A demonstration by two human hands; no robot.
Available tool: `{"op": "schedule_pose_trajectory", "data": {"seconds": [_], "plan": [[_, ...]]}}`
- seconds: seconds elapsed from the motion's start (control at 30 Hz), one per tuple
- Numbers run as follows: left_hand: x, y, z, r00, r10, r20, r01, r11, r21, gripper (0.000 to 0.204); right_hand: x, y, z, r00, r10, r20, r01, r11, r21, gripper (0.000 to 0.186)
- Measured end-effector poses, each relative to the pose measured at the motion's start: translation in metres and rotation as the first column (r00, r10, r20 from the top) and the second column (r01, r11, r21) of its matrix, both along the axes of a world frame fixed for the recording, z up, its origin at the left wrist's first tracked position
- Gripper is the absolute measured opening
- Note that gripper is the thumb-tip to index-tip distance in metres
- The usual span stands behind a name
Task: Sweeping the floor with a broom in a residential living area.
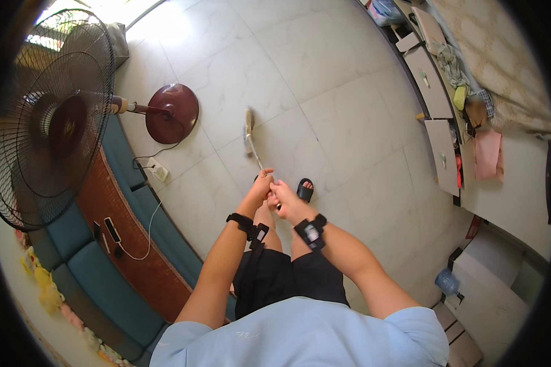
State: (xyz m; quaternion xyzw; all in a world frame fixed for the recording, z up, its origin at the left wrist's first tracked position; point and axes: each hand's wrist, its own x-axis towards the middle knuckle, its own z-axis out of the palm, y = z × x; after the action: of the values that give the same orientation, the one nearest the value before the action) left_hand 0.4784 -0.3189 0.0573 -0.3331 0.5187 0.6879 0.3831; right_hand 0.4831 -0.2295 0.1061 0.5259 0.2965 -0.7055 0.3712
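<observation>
Left hand [262, 187]: curled round pole [257, 158]
Right hand [281, 199]: also wrapped on pole, just right of left hand
Pole's head [249, 131]: beyond hands, down at floor tiles [349, 122], blurred
Fan [67, 126]: far left

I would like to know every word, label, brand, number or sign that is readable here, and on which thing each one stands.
None can be read.
Fan: pale mark on the hub, too small and blurred.
Shirt: small white mark on the front, too small.
Wrist devices: pale patches; I cannot tell whether they carry text.
Tool: no text can be made out.
</observation>
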Motion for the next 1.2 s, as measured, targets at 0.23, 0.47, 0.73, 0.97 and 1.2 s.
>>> {"op": "schedule_pose_trajectory", "data": {"seconds": [0.23, 0.47, 0.73, 0.97, 1.2], "plan": [[-0.003, -0.01, -0.02, 0.994, -0.083, -0.078, 0.082, 0.997, -0.013, 0.038, -0.006, 0.005, 0.016, 0.934, -0.225, 0.277, 0.317, 0.879, -0.355, 0.011], [-0.013, -0.004, -0.026, 0.99, -0.139, 0.009, 0.139, 0.99, -0.001, 0.036, -0.006, -0.025, 0.012, 0.994, -0.082, -0.066, 0.083, 0.996, 0.013, 0.013], [0.005, -0.019, -0.04, 0.957, -0.163, -0.241, 0.196, 0.973, 0.119, 0.013, -0.012, -0.012, 0.016, 0.956, -0.208, 0.208, 0.241, 0.96, -0.145, 0.016], [0.015, -0.012, -0.068, 0.988, -0.122, -0.092, 0.096, 0.964, -0.25, 0.031, 0.0, -0.018, -0.004, 0.969, -0.097, 0.228, 0.135, 0.979, -0.155, 0.015], [0.024, -0.03, -0.016, 0.981, 0.136, -0.135, -0.134, 0.991, 0.026, 0.045, -0.006, -0.018, 0.052, 0.992, 0.012, 0.127, 0.036, 0.929, -0.369, 0.022]]}}
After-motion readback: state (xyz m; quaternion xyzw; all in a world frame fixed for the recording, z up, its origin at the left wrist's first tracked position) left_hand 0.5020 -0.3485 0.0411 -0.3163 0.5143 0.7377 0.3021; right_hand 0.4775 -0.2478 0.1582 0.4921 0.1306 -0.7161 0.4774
